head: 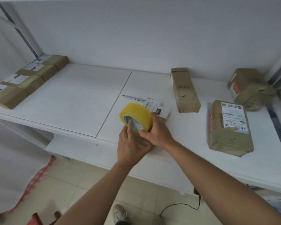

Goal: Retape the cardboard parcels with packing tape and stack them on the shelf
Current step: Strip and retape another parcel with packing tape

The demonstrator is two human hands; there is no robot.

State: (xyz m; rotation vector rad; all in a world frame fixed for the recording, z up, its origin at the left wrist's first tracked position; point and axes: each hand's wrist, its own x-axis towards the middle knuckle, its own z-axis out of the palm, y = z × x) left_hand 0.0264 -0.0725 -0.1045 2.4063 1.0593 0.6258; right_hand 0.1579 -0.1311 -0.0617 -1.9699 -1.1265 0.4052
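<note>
A yellow roll of packing tape (137, 116) stands over a small cardboard parcel (159, 109) with a white label, at the middle of the white shelf (75, 101). My right hand (157, 131) grips the roll from the right side. My left hand (131, 146) rests flat on the near end of the parcel, its fingers straight and reaching up to the roll's core. Most of the parcel is hidden under both hands.
A row of several taped parcels (28, 80) lines the shelf's left end. Three more parcels lie to the right: a narrow one (184, 90), a labelled one (228, 127), another in the far corner (248, 88). A knife-like tool (133, 97) lies behind the roll.
</note>
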